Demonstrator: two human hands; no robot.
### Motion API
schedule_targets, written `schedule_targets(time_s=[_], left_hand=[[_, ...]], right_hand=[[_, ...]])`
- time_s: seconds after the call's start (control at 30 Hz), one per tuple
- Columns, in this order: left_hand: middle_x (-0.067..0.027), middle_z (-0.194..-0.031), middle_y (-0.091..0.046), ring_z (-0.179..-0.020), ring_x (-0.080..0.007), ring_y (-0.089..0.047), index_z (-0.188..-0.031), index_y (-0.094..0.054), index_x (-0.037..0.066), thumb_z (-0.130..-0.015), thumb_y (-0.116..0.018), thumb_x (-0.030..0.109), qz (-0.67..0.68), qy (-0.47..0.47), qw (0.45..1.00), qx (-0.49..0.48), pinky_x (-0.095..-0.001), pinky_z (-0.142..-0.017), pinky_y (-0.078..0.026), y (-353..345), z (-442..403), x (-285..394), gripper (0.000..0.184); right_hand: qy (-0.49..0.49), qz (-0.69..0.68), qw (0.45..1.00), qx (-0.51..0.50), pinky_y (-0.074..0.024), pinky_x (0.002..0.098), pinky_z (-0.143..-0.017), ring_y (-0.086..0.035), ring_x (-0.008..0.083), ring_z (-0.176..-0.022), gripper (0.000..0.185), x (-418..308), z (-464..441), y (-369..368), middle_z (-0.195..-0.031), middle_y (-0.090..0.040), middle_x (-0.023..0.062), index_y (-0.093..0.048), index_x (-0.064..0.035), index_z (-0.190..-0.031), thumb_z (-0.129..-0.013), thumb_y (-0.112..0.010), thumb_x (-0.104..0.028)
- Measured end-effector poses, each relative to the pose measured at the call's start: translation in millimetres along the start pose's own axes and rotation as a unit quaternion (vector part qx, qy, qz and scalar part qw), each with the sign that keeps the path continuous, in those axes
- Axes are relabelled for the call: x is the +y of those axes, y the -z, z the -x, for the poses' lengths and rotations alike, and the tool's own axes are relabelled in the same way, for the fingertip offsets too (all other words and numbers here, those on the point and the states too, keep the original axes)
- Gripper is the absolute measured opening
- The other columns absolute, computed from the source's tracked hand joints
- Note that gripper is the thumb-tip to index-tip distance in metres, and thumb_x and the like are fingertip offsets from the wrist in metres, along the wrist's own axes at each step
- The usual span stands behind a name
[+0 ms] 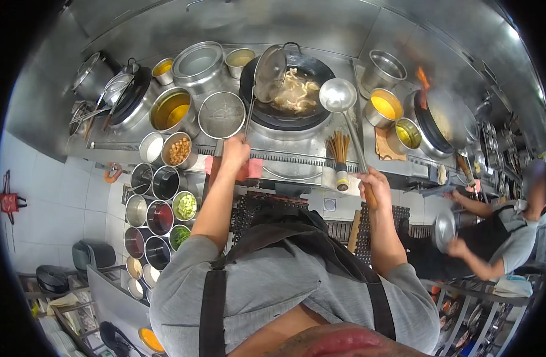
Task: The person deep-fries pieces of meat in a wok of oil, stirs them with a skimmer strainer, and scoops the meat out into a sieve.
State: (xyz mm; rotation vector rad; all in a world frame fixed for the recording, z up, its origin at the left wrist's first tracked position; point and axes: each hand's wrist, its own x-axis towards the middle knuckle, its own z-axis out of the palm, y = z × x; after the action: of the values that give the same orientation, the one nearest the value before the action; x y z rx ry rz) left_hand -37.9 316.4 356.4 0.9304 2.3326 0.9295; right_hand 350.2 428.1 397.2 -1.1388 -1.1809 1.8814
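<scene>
My left hand [235, 152] is closed around the thin handle of a strainer [270, 72], whose round bowl is tilted over the left side of a black wok [325, 74]. Pale strips of food [298, 92] lie in liquid in that wok. A second round wire strainer [222, 115] rests beside the wok, its handle passing close to my left hand. In my right hand [375, 185] is the wooden handle of a ladle [338, 96]. The ladle's metal bowl hangs at the wok's right rim. A bundle of thin sticks [338, 149] stands between my hands.
Pots of yellow liquid [172, 110] stand left of the wok, and another yellow pot [385, 106] stands right. Seasoning and vegetable containers [160, 217] line my left side. At right, flame [424, 86] rises from another wok [430, 122]; a co-worker [493, 235] holds a metal bowl [444, 231].
</scene>
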Motion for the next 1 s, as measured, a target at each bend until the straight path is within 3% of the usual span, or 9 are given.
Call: schedule_targets(time_s=[0.13, 0.23, 0.33, 0.4, 0.6, 0.73, 0.87, 0.93, 1.0], left_hand=[[-0.0206, -0.072, -0.064, -0.047, -0.025, -0.06, -0.105, -0.061, 0.001, -0.082, -0.05, 0.013, 0.017, -0.041, 0.998, 0.048, -0.0361, -0.042, -0.047, -1.2, 17.7, -16.4, 0.028], [-0.0114, -0.063, -0.058, -0.041, -0.0158, -0.051, -0.11, -0.056, 0.001, -0.085, -0.05, 0.01, 0.28, 0.049, 0.958, -0.035, -0.0308, -0.033, -0.037, 9.2, 31.0, -3.1, 0.027], [-0.0034, -0.059, -0.05, -0.039, -0.0092, -0.041, -0.115, -0.051, 0.002, -0.086, -0.049, 0.007, 0.387, 0.067, 0.918, -0.06, -0.0259, -0.031, -0.028, 5.7, 30.2, 1.6, 0.029], [-0.0033, -0.06, -0.05, -0.039, -0.0102, -0.041, -0.114, -0.049, 0.001, -0.086, -0.048, 0.006, 0.425, 0.09, 0.899, -0.054, -0.0259, -0.03, -0.028, -6.6, 25.6, 6.2, 0.029], [-0.0036, -0.062, -0.053, -0.045, -0.0107, -0.046, -0.1, -0.05, 0.006, -0.088, -0.054, 0.011, 0.509, 0.11, 0.844, -0.129, -0.0251, -0.035, -0.034, -61.7, 11.0, 27.0, 0.013], [-0.0019, -0.064, -0.053, -0.046, -0.011, -0.047, -0.094, -0.05, 0.007, -0.09, -0.055, 0.014, 0.545, 0.106, 0.817, -0.154, -0.0247, -0.038, -0.037, -107.5, 2.6, 44.3, 0.009], [-0.0027, -0.065, -0.053, -0.047, -0.0114, -0.048, -0.094, -0.049, 0.007, -0.091, -0.055, 0.014, 0.563, 0.109, 0.805, -0.149, -0.0249, -0.038, -0.037, -143.8, 3.4, 56.5, 0.01], [-0.0031, -0.066, -0.053, -0.047, -0.0116, -0.048, -0.096, -0.049, 0.007, -0.091, -0.055, 0.015, 0.541, 0.114, 0.823, -0.132, -0.0247, -0.038, -0.037, -152.3, 9.4, 60.4, 0.011], [-0.0032, -0.068, -0.054, -0.048, -0.0119, -0.048, -0.098, -0.049, 0.007, -0.091, -0.056, 0.015, 0.544, 0.094, 0.824, -0.13, -0.0246, -0.038, -0.038, -161.9, 6.6, 62.3, 0.013]], right_hand=[[0.018, 0.045, 0.998, -0.037, -0.0382, 0.0266, -0.036, -0.05, 0.0138, -0.044, 0.025, -3.5, -65.8, -32.1, -0.061, -0.052, 0.0058, -0.055, 0.003, -0.097, -0.074, -0.059, -0.007], [-0.017, 0.174, 0.982, -0.067, -0.0384, 0.0261, -0.036, -0.052, 0.0126, -0.046, 0.032, -8.1, -100.8, -55.7, -0.069, -0.057, 0.0088, -0.055, 0.0022, -0.104, -0.074, -0.058, -0.005], [0.067, 0.406, 0.911, -0.04, -0.0465, 0.0355, -0.047, -0.059, 0.0246, -0.055, 0.039, 16.5, -127.2, -59.5, -0.069, -0.059, 0.0132, -0.054, 0.002, -0.11, -0.072, -0.058, -0.004], [0.267, 0.561, 0.782, 0.054, -0.0495, 0.0453, -0.073, -0.061, 0.0421, -0.082, 0.049, 32.3, -124.3, -54.3, -0.089, -0.061, 0.024, -0.047, 0.0011, -0.121, -0.074, -0.056, -0.004], [0.243, 0.529, 0.785, 0.211, -0.0453, 0.0486, -0.077, -0.055, 0.0449, -0.091, 0.064, 92.9, -82.2, 10.3, -0.107, -0.054, 0.0262, -0.031, -0.001, -0.137, -0.077, -0.052, 0.002], [0.064, 0.604, 0.77, 0.195, -0.0461, 0.0502, -0.076, -0.055, 0.045, -0.092, 0.062, 118.5, -45.8, 65.0, -0.109, -0.052, 0.0257, -0.028, -0.0058, -0.139, -0.081, -0.05, -0.002], [0.057, 0.621, 0.761, 0.178, -0.0441, 0.0484, -0.081, -0.056, 0.0418, -0.091, 0.059, 164.6, -48.1, 109.4, -0.106, -0.053, 0.0246, -0.036, -0.0071, -0.136, -0.08, -0.052, 0.001], [0.3, 0.625, 0.675, 0.253, -0.0434, 0.0475, -0.084, -0.055, 0.0404, -0.095, 0.056, 175.5, -44.6, 103.4, -0.115, -0.051, 0.0236, -0.043, -0.0074, -0.132, -0.078, -0.054, 0.0], [0.301, 0.561, 0.729, 0.252, -0.041, 0.046, -0.089, -0.051, 0.0401, -0.105, 0.055, 204.5, -37.6, 80.2, -0.126, -0.046, 0.0235, -0.048, -0.0079, -0.129, -0.075, -0.056, 0.001]])
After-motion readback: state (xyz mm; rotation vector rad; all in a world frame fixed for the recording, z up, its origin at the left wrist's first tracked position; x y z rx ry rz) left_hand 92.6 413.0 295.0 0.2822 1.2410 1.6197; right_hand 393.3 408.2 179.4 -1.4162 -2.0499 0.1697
